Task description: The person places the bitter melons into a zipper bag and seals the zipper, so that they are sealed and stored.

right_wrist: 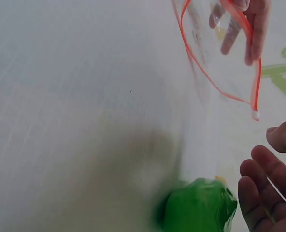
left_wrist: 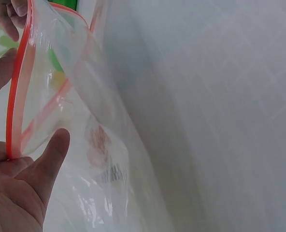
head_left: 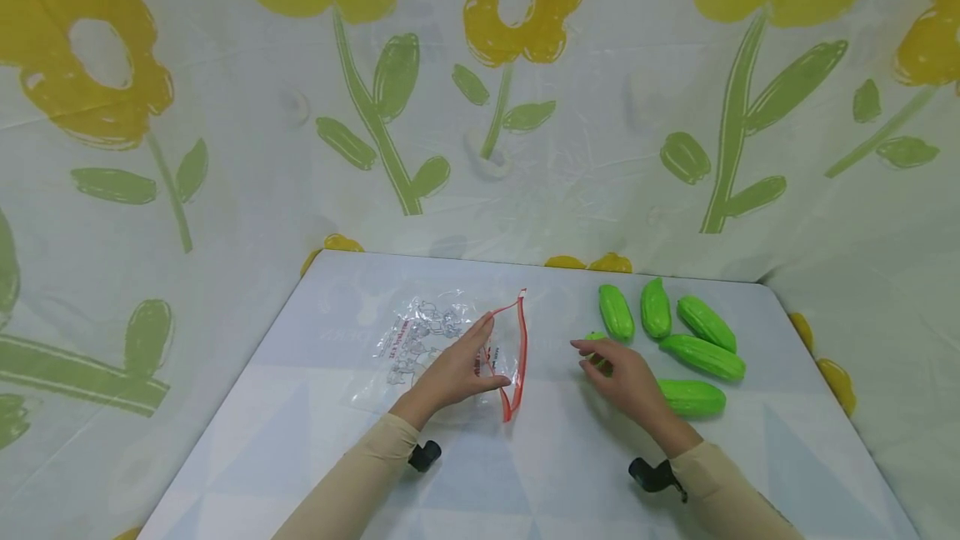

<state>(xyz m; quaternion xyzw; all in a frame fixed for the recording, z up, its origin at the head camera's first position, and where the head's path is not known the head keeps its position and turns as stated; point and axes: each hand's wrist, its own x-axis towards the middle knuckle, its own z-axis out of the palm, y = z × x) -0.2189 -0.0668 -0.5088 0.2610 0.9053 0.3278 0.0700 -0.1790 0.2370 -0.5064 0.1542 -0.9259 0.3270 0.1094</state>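
A clear zip bag (head_left: 420,340) with a red zip edge lies on the table, its mouth spread toward the right. My left hand (head_left: 453,369) is at that mouth, fingers straight and thumb held apart, touching the red edge (left_wrist: 17,96). To the right of the bag, my right hand (head_left: 618,377) hovers with loosely bent fingers. A green, cucumber-like vegetable (head_left: 595,336) is mostly hidden behind this hand. In the right wrist view, the right fingers (right_wrist: 266,179) are beside a green vegetable (right_wrist: 198,208), with nothing seen in their grasp.
Several more green vegetables (head_left: 701,357) lie at the right of the white and pale blue table (head_left: 480,482). A flower-print curtain (head_left: 585,132) surrounds the table's back and sides. Black wrist cameras (head_left: 651,475) sit under both wrists.
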